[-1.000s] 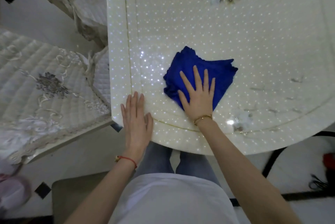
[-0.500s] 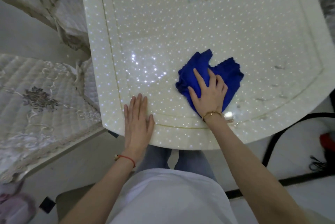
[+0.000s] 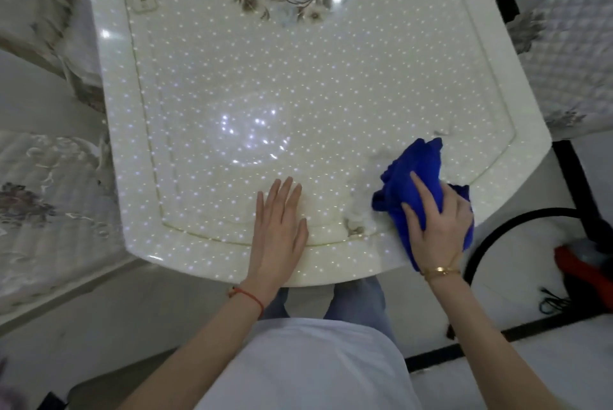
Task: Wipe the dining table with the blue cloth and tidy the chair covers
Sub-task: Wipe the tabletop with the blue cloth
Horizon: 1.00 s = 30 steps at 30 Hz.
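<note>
The glossy cream dining table point(image 3: 298, 84) with a floral centre motif fills the upper view. A bunched blue cloth point(image 3: 418, 170) lies near the table's front right corner, partly over the edge. My right hand point(image 3: 438, 227) presses down on the cloth, fingers curled over it. My left hand point(image 3: 282, 230) rests flat on the table's front edge, fingers together, holding nothing. Quilted white chair covers with embroidered flowers sit at the left point(image 3: 49, 210) and at the right point(image 3: 570, 71).
Smudges mark the tabletop point(image 3: 361, 207) just left of the cloth. On the floor at the right lie a black hose loop point(image 3: 517, 214), a red object point(image 3: 583, 270) and black cables. Another covered chair point(image 3: 36, 4) stands at the far left.
My right hand has swept the blue cloth to the right, from the table's middle front to its front right corner. My left hand stays flat on the front edge.
</note>
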Each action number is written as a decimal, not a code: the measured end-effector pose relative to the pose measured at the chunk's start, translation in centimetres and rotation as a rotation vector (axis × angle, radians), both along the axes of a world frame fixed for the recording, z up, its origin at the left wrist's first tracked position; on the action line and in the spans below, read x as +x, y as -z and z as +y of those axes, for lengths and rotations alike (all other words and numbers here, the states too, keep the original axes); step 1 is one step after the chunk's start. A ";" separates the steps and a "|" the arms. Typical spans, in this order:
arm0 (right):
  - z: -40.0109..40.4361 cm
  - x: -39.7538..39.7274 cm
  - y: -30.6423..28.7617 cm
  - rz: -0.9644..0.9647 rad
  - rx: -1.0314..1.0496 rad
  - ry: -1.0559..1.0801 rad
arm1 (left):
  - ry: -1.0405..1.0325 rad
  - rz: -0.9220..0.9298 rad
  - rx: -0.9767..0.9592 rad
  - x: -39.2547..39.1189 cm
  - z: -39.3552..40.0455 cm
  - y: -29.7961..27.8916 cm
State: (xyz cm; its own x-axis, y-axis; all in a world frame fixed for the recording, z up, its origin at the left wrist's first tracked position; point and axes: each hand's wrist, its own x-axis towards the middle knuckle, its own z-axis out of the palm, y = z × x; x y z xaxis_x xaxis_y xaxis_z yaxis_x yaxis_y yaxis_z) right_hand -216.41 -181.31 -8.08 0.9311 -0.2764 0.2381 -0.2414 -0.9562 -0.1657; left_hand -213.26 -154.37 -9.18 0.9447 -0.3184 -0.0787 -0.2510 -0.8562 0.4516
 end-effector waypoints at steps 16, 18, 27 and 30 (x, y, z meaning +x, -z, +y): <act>-10.0 11.2 4.1 0.216 0.032 -0.229 | -0.285 0.023 -0.008 -2.9 -14.7 2.6; -8.6 8.8 4.2 0.216 0.014 -0.413 | -0.280 0.002 -0.008 -2.9 -14.7 2.7; -18.5 7.2 3.4 0.266 0.078 -0.349 | -0.304 -0.021 0.011 -2.8 -15.0 2.7; -14.9 12.5 3.7 0.239 0.086 -0.184 | -0.313 -0.035 0.003 -2.9 -15.1 2.8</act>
State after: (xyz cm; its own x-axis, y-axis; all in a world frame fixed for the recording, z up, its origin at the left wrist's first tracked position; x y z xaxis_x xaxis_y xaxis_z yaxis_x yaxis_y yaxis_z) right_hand -203.90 -196.22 -11.77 0.9942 -0.1074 -0.0104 -0.1072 -0.9723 -0.2077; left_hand -216.14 -169.47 -11.95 0.9989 -0.0119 -0.0448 0.0093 -0.8955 0.4450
